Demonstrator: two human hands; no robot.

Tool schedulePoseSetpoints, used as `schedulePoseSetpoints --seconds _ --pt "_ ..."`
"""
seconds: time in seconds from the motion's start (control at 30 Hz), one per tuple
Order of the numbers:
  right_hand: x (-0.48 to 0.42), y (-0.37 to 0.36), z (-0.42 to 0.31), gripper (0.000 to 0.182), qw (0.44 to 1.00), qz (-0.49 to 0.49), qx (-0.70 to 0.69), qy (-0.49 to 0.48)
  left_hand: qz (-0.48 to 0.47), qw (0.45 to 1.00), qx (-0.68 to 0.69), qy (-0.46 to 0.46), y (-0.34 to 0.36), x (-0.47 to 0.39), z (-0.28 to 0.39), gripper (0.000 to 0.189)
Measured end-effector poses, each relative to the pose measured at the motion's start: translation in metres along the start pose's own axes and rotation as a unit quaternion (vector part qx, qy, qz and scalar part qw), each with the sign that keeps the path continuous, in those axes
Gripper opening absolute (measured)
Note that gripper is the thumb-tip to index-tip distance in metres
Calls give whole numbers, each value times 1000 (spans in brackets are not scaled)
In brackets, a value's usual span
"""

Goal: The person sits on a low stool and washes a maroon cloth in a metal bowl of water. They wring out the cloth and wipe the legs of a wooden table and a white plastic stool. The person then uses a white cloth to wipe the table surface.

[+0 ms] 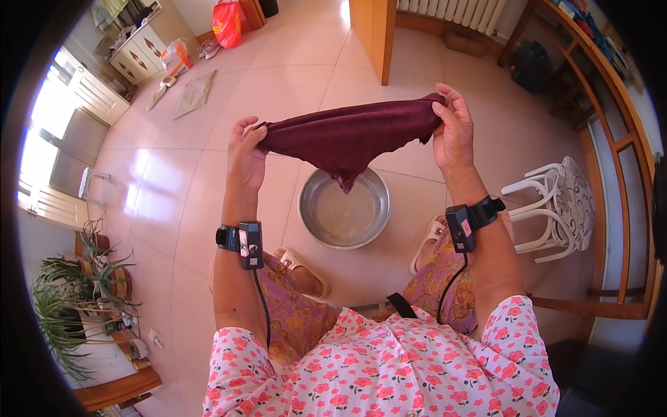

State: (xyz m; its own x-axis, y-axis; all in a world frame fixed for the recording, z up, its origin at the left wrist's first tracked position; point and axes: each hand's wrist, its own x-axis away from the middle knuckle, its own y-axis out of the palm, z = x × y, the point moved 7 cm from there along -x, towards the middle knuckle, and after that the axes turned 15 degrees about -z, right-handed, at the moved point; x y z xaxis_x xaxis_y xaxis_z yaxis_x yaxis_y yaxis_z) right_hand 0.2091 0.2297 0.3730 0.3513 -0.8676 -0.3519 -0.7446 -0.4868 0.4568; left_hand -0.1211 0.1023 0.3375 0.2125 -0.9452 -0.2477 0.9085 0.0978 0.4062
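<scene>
A dark maroon cloth [346, 133] is stretched between my two hands, its middle hanging down in a point. My left hand [248, 151] pinches one end between thumb and fingers. The other end, slightly higher in the picture, is gripped by my right hand [453, 127]. Behind and below the cloth's hanging point, a round metal basin [344, 208] stands on the tiled floor between my feet; it seems to hold some cloudy water. Each forearm wears a strapped black device with a cable.
White chairs or stools [547, 208] stand at the right beside a wooden frame. Potted plants [99, 276] line the left side. A wooden door edge [376, 41], a red bag [227, 23] and a mat [195, 95] lie farther off.
</scene>
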Motion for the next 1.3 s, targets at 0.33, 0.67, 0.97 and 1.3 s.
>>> schedulePoseSetpoints --seconds 0.33,0.67,0.97,1.3 --pt "9 -9 42 32 969 -35 178 166 18 877 -479 -36 4 2 -23 13" --pt "3 -9 13 32 998 -10 27 63 65 996 -57 14 -27 0 -3 17" --pt "1 -21 -10 29 999 -20 -46 21 80 994 50 -55 -24 2 -15 19" --pt "1 -22 -23 33 995 -36 -85 28 89 990 45 -101 -53 -1 -41 14"
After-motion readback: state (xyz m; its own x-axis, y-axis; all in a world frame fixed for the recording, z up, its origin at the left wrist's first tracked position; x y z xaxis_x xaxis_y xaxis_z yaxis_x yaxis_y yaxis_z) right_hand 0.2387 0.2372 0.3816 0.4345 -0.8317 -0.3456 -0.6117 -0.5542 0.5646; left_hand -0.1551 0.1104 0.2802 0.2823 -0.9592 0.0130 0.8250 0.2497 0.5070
